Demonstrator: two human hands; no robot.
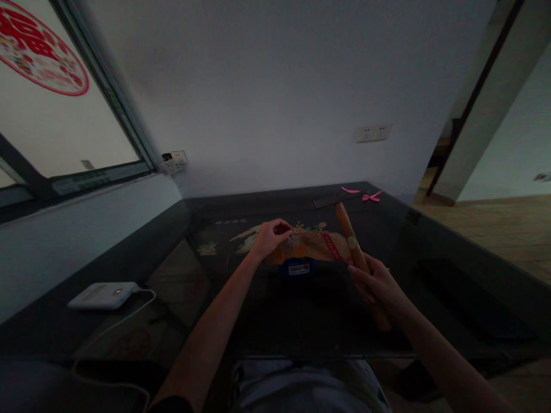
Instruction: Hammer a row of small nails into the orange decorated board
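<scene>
My right hand (pixel 376 281) is closed around a long brown wooden stick (pixel 350 235) with a pale spot on its side. The stick leans, its top end pointing away and to the left. Beside it stretches a speckled orange-brown sheet (pixel 312 244) with a red band near its right end; whether it is joined to the stick I cannot tell. At the sheet's left part is my left hand (pixel 273 235), thumb and forefinger curled together in a pinch. What lies between those fingertips is too small to make out. Under the sheet shows a blue object (pixel 298 268) with a printed label.
On the dark table (pixel 267 327), a white power bank (pixel 105 295) with a cable lies at left. Pink strips (pixel 371 197) and a dark flat strip (pixel 329 201) lie at the back. A dark flat object (pixel 469 295) is at right. Wall sockets (pixel 373 133) are behind.
</scene>
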